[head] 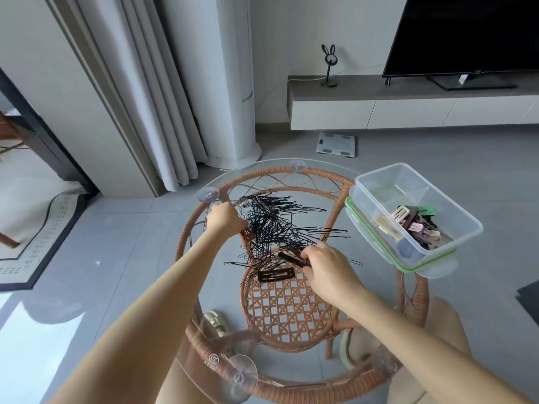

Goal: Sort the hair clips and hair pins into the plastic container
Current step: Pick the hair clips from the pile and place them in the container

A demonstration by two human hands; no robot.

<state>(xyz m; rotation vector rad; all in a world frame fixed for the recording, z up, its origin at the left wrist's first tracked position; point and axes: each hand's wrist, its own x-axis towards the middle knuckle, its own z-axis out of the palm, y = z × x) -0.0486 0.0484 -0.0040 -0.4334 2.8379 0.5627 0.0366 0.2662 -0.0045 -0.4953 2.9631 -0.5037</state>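
Black clip-picking left of the plastic container — pinching a dark hair clip in the right hand, curling the left hand into hair pins, hold unclear; next, probably needing a lift across, free of tangled pins.

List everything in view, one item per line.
table: one, rattan, glass-topped, centre
hair pins: many, black, heaped on the glass
black snap clip: one, flat on the glass, heap's near edge
brown clip: one, heap's left edge
dark clip: one, pinched, heap's near right edge
lid: one, green-trimmed, table's right edge
plastic container: one, clear, on the lid
sorted clips: several, mixed colours, container's near compartment
television: one, black, upper right
left hand: heap's left edge, grip unclear
right hand: pinching the dark clip
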